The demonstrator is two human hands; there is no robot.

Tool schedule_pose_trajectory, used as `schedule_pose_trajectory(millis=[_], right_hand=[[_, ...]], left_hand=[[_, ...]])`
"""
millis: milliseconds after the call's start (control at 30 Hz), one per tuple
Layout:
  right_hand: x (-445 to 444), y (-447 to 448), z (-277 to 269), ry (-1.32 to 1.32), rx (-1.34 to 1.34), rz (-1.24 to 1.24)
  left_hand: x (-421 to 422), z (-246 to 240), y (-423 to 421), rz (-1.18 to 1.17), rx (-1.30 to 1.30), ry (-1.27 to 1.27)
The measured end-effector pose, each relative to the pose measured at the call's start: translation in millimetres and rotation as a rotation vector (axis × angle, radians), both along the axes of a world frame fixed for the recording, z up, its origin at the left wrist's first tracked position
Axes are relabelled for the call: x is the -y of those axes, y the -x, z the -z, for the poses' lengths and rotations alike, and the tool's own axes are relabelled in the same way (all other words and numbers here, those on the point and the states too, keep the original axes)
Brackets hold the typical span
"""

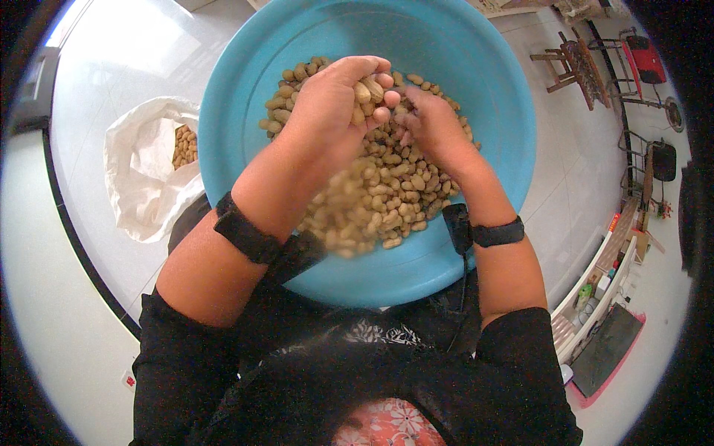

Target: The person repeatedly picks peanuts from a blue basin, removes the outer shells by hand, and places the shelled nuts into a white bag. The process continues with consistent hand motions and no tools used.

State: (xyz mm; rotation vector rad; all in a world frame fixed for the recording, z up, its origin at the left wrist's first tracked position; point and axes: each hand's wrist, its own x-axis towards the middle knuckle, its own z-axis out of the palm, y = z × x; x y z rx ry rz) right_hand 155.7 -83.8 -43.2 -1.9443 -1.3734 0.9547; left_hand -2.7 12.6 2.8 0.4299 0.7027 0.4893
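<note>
A large blue plastic basin [505, 139] stands before me, with a heap of unshelled peanuts [399, 192] spread over its bottom. Above the heap, my left hand [334, 103] is curled palm-up around several peanuts [365, 97], which show between its fingers. My right hand [440, 125] is just beside it, over the right part of the heap. Motion blur covers the right fingertips, so whether they pinch a peanut cannot be made out. Both forearms wear black straps; the right strap [498, 231] sits by a small black device [460, 228] with a cord.
Left of the basin, a white sack [139, 184] lies with its mouth spread, showing more peanuts [186, 146] inside. A wooden stool [580, 69] and a red-and-black wheeled frame [644, 61] stand at the far right. Below them, a low white cabinet [594, 292] holds small items along the wall.
</note>
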Motion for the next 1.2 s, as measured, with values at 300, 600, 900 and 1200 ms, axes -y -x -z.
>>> schedule_pose_trajectory(millis=[300,600,900,1200], right_hand=[[-6.6,6.0,-40.2,-0.389,-0.240,0.329],[1.8,1.2,-36.7,-0.378,-0.134,0.258],[12.8,14.6,19.0,-0.174,0.450,-0.371],[11.8,1.7,9.6,0.429,0.732,-0.451]], left_hand=[[11.7,-9.3,-1.9,0.168,-0.114,-0.190],[12.7,-7.2,-3.4,0.197,0.003,-0.199],[6.6,-6.8,-0.5,0.032,0.031,-0.035],[3.9,1.1,-3.0,0.064,0.038,-0.035]])
